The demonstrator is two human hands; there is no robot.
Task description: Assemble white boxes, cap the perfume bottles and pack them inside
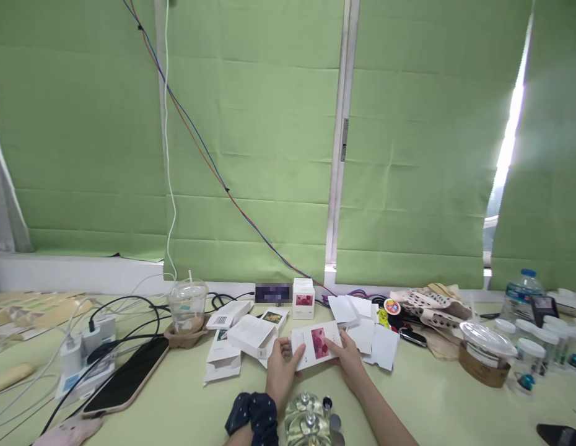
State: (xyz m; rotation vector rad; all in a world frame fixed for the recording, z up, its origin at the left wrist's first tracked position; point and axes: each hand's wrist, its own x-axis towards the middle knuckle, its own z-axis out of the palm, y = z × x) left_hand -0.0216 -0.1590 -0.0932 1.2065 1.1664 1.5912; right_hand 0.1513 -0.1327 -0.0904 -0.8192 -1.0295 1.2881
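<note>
Between my two hands is a flat white carton [303,339] with a pink-red picture on its face, held tilted above the table. My left hand [283,362] grips its left end, thumb on the front. At the right end my right hand [349,358] is closed on it, thumb over the picture. Just beyond stands a small white box [303,298] with a similar red picture. Several white cartons [253,334] lie in a loose pile to the left. White card pieces [382,347] are spread to the right. Glass bottles with clear liquid [307,414] stand close in front of me.
On the left are a phone [130,375], a power strip [88,371] with cables, and a plastic cup [188,308] in a holder. To the right sit a lidded bowl [487,353], several capped jars [529,359] and a water bottle [523,294]. Green blinds [255,124] hang behind.
</note>
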